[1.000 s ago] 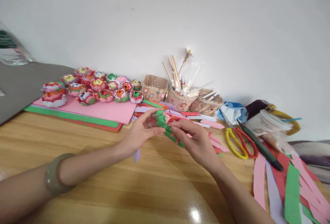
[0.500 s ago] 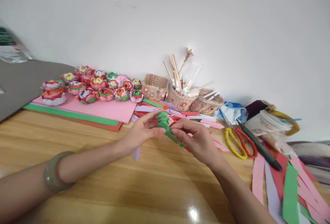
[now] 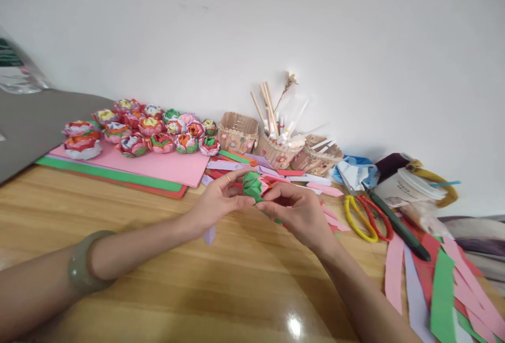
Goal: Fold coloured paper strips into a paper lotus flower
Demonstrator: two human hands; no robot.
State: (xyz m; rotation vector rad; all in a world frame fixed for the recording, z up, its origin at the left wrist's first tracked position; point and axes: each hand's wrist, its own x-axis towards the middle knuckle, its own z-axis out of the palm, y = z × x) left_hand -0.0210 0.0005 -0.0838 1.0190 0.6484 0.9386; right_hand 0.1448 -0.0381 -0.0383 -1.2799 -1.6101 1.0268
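Between my two hands, above the wooden table [image 3: 189, 290], is a small folded paper flower [image 3: 252, 185], green on the outside with pink showing at its right. My left hand [image 3: 215, 201] grips its left side, thumb below and fingers behind. On its right, my right hand [image 3: 300, 211] pinches at the lower edge, where a bit of green strip shows beneath the fingers. Part of the flower is hidden by the fingertips. Just behind the hands lie folded paper strips [image 3: 226, 165] in several colours.
Finished paper flowers [image 3: 161, 143] sit on stacked coloured sheets [image 3: 185, 169] at left. Decorated wooden baskets [image 3: 239, 132] holding sticks and pens stand along the wall. To the right are scissors [image 3: 361, 219], a dark green pen-like tool [image 3: 410, 235], a white tub [image 3: 406, 188] and loose paper strips [image 3: 442, 290].
My right hand has shifted left, closer to my left hand. The green strip that stretched out toward the lower right is now mostly covered by my right fingers.
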